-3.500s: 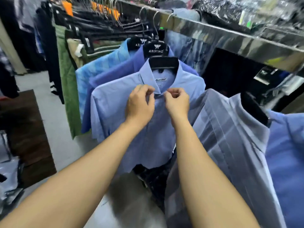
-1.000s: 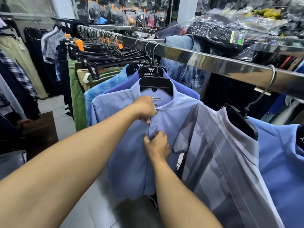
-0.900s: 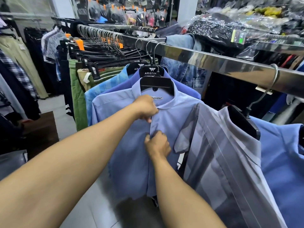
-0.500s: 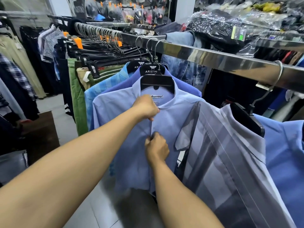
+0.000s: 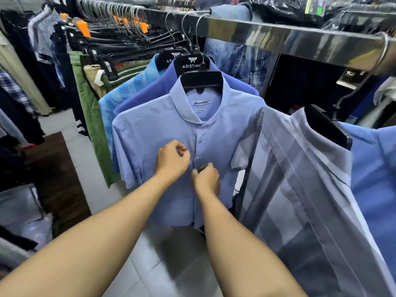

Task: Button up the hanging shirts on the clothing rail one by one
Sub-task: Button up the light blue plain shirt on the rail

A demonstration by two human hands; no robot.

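Left hand [image 5: 172, 159] has dropped from the collar to mid-chest of the light blue shirt [image 5: 218, 133] hanging centre on the rail [image 5: 300, 41]. Its fingers are curled, grip unclear. Right hand [image 5: 206, 179], just right and nearer, pinches the vertical placket [image 5: 196, 144]; next button likely straight below.

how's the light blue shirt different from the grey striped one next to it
The light blue shirt is plain; the grey shirt has broad stripes. The blue one faces the camera, with the left hand and right hand at its placket; the grey one hangs turned sideways, untouched. Both hang on black hangers from the rail.
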